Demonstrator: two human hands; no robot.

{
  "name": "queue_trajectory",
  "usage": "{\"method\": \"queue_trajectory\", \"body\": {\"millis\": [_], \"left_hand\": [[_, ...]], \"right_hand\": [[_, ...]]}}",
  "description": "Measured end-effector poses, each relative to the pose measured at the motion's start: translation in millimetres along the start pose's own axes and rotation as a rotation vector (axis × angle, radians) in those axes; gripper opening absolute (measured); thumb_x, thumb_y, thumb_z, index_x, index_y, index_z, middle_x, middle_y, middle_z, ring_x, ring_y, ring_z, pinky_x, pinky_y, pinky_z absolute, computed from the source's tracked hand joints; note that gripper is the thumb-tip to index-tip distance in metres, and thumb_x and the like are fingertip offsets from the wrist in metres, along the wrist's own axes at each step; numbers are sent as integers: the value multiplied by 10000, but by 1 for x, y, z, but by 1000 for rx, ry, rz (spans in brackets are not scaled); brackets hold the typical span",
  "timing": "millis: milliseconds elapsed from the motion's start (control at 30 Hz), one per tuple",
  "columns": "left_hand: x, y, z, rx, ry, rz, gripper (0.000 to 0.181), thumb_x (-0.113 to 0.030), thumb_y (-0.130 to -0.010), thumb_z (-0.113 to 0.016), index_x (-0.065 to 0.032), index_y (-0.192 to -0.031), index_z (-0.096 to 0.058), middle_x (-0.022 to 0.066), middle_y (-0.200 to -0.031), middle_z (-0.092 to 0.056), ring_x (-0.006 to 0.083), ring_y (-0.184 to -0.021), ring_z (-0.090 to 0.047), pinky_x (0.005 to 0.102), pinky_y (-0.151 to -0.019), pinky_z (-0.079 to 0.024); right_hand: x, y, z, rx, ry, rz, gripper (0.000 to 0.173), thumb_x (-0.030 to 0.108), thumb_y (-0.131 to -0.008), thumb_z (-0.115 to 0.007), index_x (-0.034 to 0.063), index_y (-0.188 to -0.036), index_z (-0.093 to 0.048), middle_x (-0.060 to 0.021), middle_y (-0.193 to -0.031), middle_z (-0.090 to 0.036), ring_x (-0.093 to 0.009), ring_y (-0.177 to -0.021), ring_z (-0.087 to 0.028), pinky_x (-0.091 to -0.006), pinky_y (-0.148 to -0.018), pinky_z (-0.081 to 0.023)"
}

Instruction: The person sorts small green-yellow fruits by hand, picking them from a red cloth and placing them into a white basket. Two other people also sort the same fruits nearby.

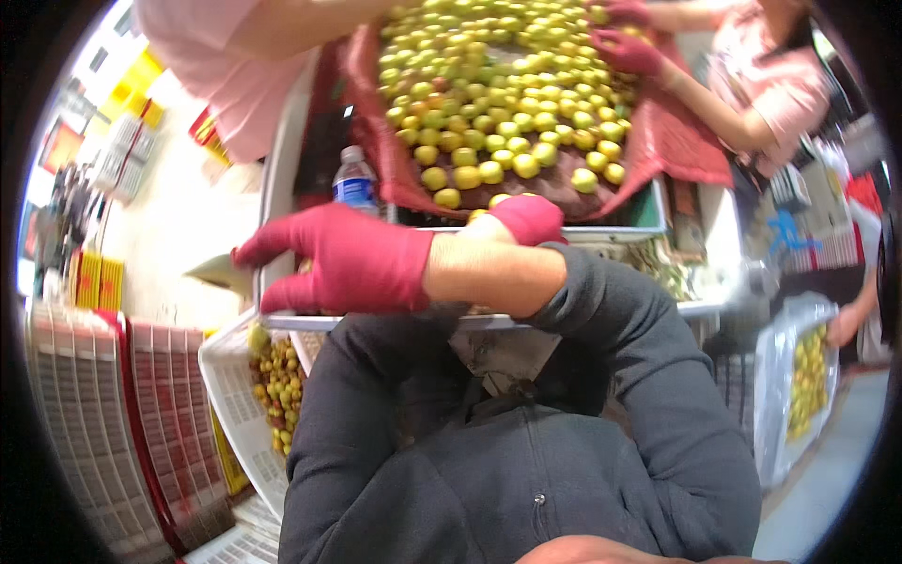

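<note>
My arms are crossed, the right forearm lying over the left wrist. My right hand, in a red glove, reaches left past the sorting table's edge, fingers spread. Below it, a white plastic crate holds small green and brownish fruit; a larger-looking green fruit is near the crate's upper rim. My left hand, also red-gloved, is at the near edge of the red cloth beneath many yellow-green fruits. A few fruits touch or adjoin its fingers; its grip is partly hidden by my right forearm.
A labelled plastic water bottle stands left of the cloth. Across the table, a co-worker's red-gloved hands handle fruit; another person's arm reaches in at upper left. A plastic-lined container of fruit is at right, stacked crates at left.
</note>
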State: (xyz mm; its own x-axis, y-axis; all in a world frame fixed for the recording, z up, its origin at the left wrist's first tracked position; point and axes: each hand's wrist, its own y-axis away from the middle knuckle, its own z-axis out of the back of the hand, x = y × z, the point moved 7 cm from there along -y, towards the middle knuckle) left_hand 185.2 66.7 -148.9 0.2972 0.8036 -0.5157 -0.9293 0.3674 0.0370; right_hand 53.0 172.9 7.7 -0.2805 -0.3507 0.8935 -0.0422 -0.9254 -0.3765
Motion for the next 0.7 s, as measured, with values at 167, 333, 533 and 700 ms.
{"method": "queue_trajectory", "body": {"millis": [167, 333, 533, 700], "left_hand": [[-7, -19, -9, -39, -3, -175, 358, -344, -849, -655, -40, -1033, -707, 195, -1030, -706, 340, -933, -693, 444, -795, -549], [-29, -32, -6, 109, -102, -34, 454, -417, -868, -632, -45, -1121, -689, 224, -1043, -696, 375, -988, -667, 462, -852, -529], [-21, -18, 1, 95, -49, -23, 438, -383, -880, -645, -49, -1161, -679, 232, -1043, -691, 395, -971, -666, 464, -851, -527], [-28, -26, -1, 105, -33, 10, 453, -366, -878, -664, -26, -1177, -665, 237, -1036, -696, 393, -976, -671, 451, -848, -530]], "right_hand": [[33, 141, 84, -379, -186, -370, 262, 151, -936, -591, 47, -1151, -697, -85, -1039, -723, -137, -890, -677, -271, -789, -545], [122, 379, 174, -1218, -96, -378, 363, 284, -1032, -498, 43, -1285, -601, -69, -1179, -668, -59, -804, -601, -184, -560, -515], [219, 660, 204, -1677, -471, 158, 362, 29, -945, -574, -35, -1298, -520, -176, -1242, -571, -283, -1229, -523, -477, -1055, -478], [253, 850, 169, -1821, 1015, -1022, 621, 211, -825, -770, -31, -1334, -508, -155, -1266, -582, -257, -1205, -553, -400, -1057, -467]]}}
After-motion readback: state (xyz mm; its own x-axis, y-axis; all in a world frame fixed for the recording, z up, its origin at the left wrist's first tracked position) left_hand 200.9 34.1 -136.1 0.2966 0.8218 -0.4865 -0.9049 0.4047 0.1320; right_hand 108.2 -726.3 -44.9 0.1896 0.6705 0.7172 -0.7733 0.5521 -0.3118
